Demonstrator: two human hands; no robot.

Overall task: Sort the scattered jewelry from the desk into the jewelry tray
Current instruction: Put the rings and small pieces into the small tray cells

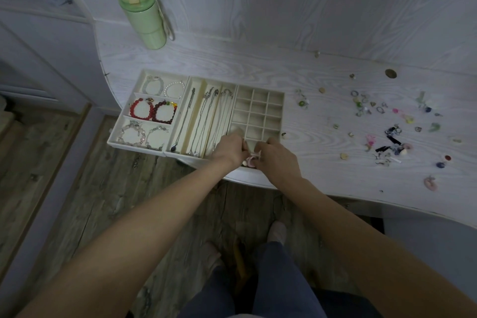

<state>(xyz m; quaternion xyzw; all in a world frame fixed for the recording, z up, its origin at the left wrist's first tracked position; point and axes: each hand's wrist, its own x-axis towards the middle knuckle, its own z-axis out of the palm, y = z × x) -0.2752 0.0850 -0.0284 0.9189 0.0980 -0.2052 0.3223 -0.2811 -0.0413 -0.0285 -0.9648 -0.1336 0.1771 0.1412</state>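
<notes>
Both hands meet over the near row of the jewelry tray (276, 97), at the desk's (322, 175) front edge. The left hand (230, 148) and right hand (275, 156) have their fingers curled together around a small pink piece (251, 161), apparently pinching it between them (exactly which fingers hold it I cannot tell). Most grid cells look empty, and the scattered jewelry (382, 124) lies well apart toward the desk's right side. The likely risk: this tray section sits at the front edge, so a fumbled piece could drop to the wooden floor (103, 201), or land in the necklace (204, 119) channel beside the left hand.
</notes>
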